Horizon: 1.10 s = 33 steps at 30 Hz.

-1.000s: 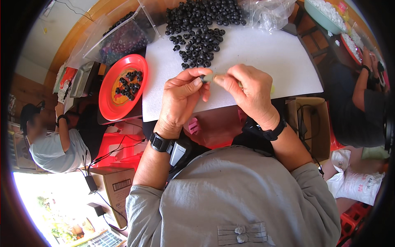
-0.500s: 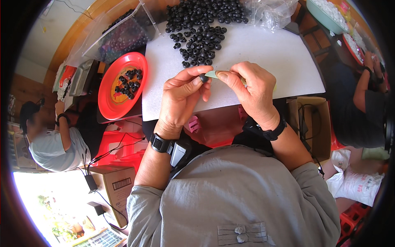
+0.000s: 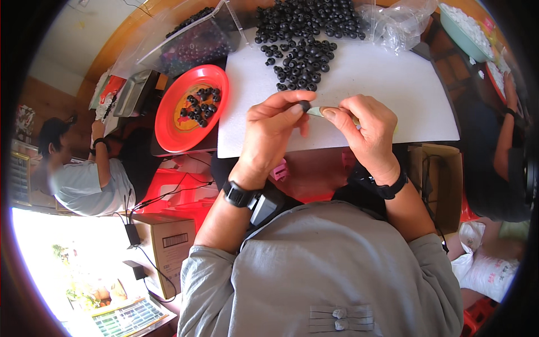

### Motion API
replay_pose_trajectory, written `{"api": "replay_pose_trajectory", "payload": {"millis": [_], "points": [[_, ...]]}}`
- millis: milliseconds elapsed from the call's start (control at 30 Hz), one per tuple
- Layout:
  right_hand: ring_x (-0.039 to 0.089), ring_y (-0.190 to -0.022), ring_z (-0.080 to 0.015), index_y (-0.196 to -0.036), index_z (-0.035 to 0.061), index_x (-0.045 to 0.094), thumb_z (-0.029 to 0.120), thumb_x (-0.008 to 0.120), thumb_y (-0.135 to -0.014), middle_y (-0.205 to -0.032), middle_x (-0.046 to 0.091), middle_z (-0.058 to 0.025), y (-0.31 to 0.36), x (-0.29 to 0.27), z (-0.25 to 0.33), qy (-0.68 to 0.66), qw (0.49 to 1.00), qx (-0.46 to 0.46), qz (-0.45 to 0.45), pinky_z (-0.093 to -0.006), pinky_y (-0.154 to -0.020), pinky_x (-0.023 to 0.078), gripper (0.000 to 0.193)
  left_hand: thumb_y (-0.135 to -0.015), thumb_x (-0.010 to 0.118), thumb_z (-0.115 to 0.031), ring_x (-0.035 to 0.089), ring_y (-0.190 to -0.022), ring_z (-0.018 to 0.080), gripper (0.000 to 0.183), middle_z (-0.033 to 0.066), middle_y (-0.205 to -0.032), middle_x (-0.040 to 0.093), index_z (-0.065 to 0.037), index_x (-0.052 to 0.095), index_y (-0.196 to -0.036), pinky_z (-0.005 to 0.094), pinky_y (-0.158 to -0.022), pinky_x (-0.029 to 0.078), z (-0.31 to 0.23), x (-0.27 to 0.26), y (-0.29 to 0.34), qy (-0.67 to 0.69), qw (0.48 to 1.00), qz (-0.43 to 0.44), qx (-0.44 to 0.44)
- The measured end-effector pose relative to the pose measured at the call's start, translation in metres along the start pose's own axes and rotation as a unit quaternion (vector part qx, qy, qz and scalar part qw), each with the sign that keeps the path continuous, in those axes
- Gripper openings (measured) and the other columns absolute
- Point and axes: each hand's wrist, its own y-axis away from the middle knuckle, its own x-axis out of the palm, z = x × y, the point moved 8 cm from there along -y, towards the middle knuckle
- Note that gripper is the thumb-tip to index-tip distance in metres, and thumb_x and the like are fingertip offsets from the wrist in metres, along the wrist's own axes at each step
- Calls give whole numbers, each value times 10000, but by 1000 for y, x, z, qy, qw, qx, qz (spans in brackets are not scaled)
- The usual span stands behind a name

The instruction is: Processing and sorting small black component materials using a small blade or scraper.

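Between the thumb and fingers of my left hand [image 3: 268, 132] is a small, round black part [image 3: 304, 105]. My right hand [image 3: 368, 128] pinches a small knife-like tool with a pale greenish blade [image 3: 315, 111], its tip touching or very near the black part. Both hands are over the front of a white foam-like sheet [image 3: 404, 84]. Beyond them lies a heap of similar black round parts with holes [image 3: 303, 59]. To the left, a red plate [image 3: 164, 123] holds several small black pieces [image 3: 199, 106].
A clear plastic bin [image 3: 193, 53] with black parts stands at the back left, a crumpled clear bag [image 3: 401, 28] at the back right. An open cardboard box [image 3: 435, 185] is below the table's right side. Other people sit at left [image 3: 90, 180] and right [image 3: 505, 157].
The whole view has shifted, so the table and hands appear farther right. Both hands keep their grips; the blade stays by the black part.
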Motion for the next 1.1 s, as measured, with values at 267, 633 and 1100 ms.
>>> {"api": "replay_pose_trajectory", "payload": {"millis": [267,633,1100], "points": [[539,-550,-229,-735,96,595,216,881,-824,-617,553,-21,1,-4,5,20,999,-42,-12,-373,-498,400,322,-963,653,11,617,-804,99,250,24,-1007,724,-21,785,-1173,239,-737,500,-131,-110,17,-435,861,-203,166],[556,-577,-230,-743,106,582,252,881,-815,-642,557,-26,5,-1,8,55,997,-58,-8,-379,-503,412,341,-794,783,-2,580,-986,301,201,87,-967,658,-58,782,-986,409,-873,492,-65,-9,-25,-685,672,-2,281],[553,-580,-233,-735,108,562,291,872,-819,-636,545,-26,8,2,5,64,996,-66,-9,-388,-518,415,369,-820,746,2,581,-990,353,192,124,-980,641,-47,747,-1006,466,-836,522,-47,1,-22,-694,667,-8,269]]}}
